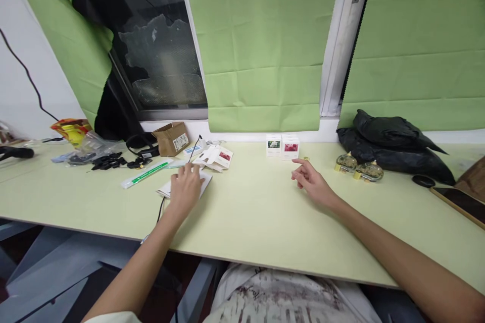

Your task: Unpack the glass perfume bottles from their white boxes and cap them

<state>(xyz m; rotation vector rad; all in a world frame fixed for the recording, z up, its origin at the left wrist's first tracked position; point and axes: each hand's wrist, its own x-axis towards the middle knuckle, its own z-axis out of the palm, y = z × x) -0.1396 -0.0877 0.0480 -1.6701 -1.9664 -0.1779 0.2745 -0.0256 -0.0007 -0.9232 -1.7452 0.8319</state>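
Observation:
My left hand (pixel 186 185) is over a flat white piece of card (pixel 205 181), fingers apart and bent down; the fingertips are partly hidden, but no firm grip shows. Just beyond it lie flattened white cartons with a pink flower picture (pixel 223 156). My right hand (pixel 311 181) hovers above the table, index finger stretched out and the others loosely bent, with nothing visible in it. Nearest to it, behind, stand two small white boxes side by side, one with a white flower picture (pixel 274 145) and one with a pink flower picture (pixel 291 148).
At the left are a brown cardboard box (pixel 171 140), a green-and-white plastic packet (pixel 147 173) and black small parts (pixel 109 161). Two ornate gold-toned bottles (pixel 368 171), black plastic bags (pixel 390 149), a mouse (pixel 423 180) and a phone (pixel 460 204) lie at the right.

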